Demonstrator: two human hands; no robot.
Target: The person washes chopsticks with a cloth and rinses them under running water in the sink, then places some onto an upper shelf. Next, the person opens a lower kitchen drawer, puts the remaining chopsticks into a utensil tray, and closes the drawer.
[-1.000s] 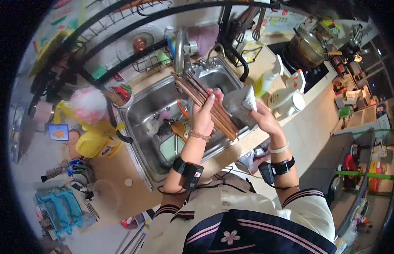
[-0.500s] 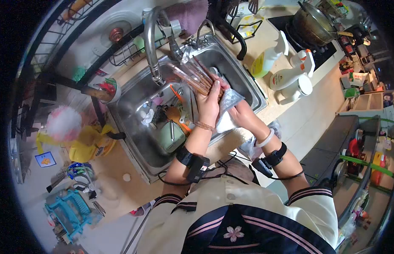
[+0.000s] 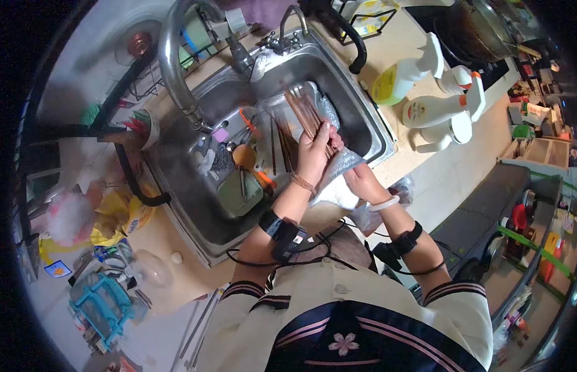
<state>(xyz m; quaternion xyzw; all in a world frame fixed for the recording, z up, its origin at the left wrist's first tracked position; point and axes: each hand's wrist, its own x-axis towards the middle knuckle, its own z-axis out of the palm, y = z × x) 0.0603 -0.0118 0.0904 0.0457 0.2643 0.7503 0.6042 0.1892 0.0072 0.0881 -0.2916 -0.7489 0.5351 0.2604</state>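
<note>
A bundle of brown chopsticks (image 3: 306, 111) is gripped in my left hand (image 3: 314, 152), tilted over the right side of the double sink (image 3: 375, 127). My right hand (image 3: 362, 181) is wrapped round a grey cloth (image 3: 343, 162) pressed against the bundle's lower end. More chopsticks (image 3: 282, 146) lie in the sink just left of my left hand. The left basin also holds a wooden spoon (image 3: 244, 156), a green cutting board or box (image 3: 239, 193) and an orange-handled utensil (image 3: 265, 180).
A curved faucet (image 3: 170, 68) arches over the left basin. Spray bottles (image 3: 434, 111) and a white-capped jar (image 3: 459, 129) stand on the right counter, near a pot (image 3: 481, 31). A yellow bag (image 3: 136, 211) and a teal rack (image 3: 102, 307) are at the left.
The view has shifted. The chopstick bundle in my left hand is now steeper and narrower, and some chopsticks show in the sink beside it. Both hands keep their grips.
</note>
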